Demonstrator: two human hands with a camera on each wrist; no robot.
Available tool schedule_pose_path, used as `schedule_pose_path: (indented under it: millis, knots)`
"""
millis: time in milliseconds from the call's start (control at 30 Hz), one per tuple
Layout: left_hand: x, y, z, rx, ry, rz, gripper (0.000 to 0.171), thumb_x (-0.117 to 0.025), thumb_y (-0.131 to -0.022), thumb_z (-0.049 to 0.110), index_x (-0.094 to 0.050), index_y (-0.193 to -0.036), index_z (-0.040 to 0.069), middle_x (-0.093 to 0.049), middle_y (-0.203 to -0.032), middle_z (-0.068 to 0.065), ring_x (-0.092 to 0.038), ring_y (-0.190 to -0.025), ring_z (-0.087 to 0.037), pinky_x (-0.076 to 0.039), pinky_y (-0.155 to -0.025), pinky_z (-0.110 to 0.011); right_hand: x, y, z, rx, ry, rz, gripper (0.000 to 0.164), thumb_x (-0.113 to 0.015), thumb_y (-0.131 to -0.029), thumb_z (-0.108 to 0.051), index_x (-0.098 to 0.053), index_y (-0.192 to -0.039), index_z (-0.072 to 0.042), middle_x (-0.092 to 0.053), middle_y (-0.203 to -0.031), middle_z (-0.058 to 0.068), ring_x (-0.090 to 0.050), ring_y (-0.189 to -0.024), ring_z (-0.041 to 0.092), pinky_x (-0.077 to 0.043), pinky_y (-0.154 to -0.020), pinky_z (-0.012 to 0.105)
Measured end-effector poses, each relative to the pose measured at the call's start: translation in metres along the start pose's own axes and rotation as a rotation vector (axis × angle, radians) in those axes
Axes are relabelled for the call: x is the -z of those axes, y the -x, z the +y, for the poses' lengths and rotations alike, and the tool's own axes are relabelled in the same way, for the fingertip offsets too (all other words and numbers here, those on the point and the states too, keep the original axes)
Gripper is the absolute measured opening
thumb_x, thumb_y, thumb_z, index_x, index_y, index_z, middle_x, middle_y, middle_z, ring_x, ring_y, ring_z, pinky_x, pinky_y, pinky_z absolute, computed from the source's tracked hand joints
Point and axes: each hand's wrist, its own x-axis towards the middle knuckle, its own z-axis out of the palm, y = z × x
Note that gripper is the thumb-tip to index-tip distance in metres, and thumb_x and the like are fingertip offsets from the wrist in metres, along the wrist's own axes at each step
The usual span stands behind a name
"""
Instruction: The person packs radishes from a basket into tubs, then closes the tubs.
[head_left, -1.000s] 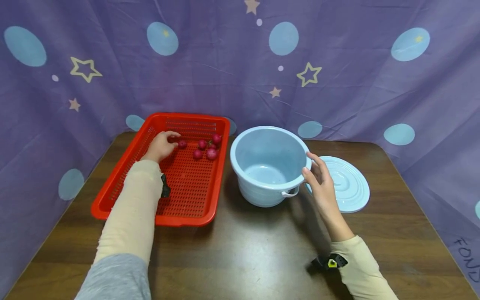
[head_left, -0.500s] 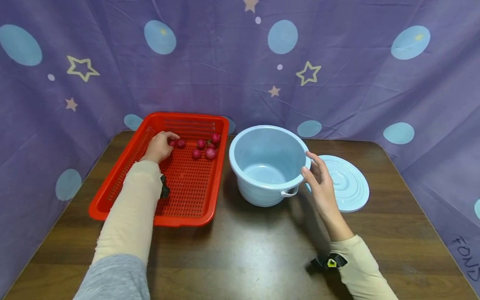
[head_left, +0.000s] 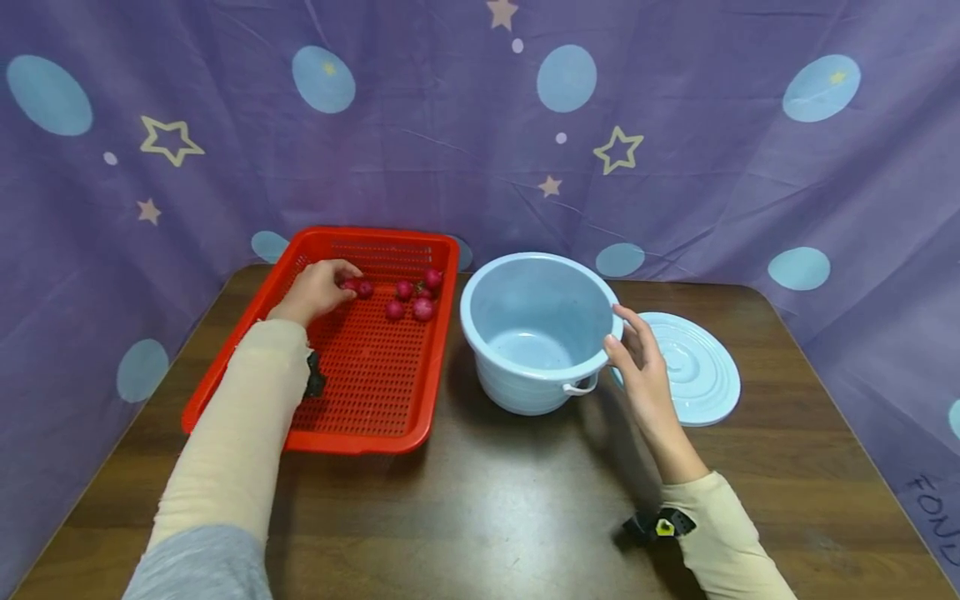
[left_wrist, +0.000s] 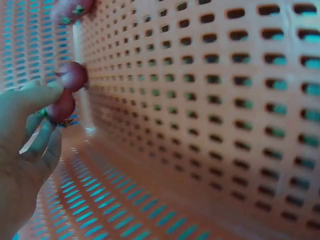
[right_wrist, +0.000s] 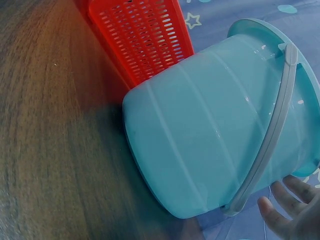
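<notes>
My left hand (head_left: 318,287) is inside the red perforated basket (head_left: 420,392), thumb and fingers pinching a small red radish (left_wrist: 62,107). Right beside it is another radish (head_left: 365,289), and several more radishes (head_left: 423,309) lie toward the basket's right side. On the light-blue bucket (head_left: 517,387), my right hand (head_left: 641,358) touches the right of the rim with spread, relaxed fingertips and thumb. The right wrist view shows those fingers (right_wrist: 287,202) near the rim, beside the bucket's handle (right_wrist: 267,142). From the head view, my left fingers partly cover the pinched radish.
A round light-blue lid (head_left: 693,367) lies on the wooden table (head_left: 480,517) right of the bucket, partly behind my right hand. The basket stands close to the bucket's left side. A purple patterned curtain (head_left: 465,125) hangs behind the table.
My left hand has closed its thumb and fingers around a radish at the left of the group, and the forearm has swung slightly left. My right hand and the bucket have stayed put.
</notes>
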Motion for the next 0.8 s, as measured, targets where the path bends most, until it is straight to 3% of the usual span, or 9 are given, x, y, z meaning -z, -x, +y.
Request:
schedule_pose_path:
  millis: [233,800]
  knots:
    - [0.011,0.005,0.021,-0.106,-0.023,-0.004,0.032,-0.071,-0.091,0.007,-0.063,-0.121,-0.002,-0.063,-0.119,-0.023,-0.057,-0.11,-0.038,-0.043,-0.095,-0.053,0.0,0.003,0.002,0.008,0.0,0.003,0.048,-0.054,-0.102,-0.013,-0.042,-0.147,-0.008,-0.049,-0.141,0.022,-0.053,-0.117,0.023,-0.048,-0.083,0.019]
    - [0.022,0.022,0.077,-0.239,-0.051,0.084,0.037,-0.079,-0.086,0.026,-0.069,-0.118,0.01,-0.067,-0.118,-0.008,-0.061,-0.104,-0.027,-0.047,-0.09,-0.048,-0.005,0.006,0.005,0.028,-0.024,0.006,0.048,-0.055,-0.102,-0.014,-0.042,-0.147,-0.008,-0.049,-0.139,0.021,-0.052,-0.118,0.026,-0.048,-0.082,0.019]
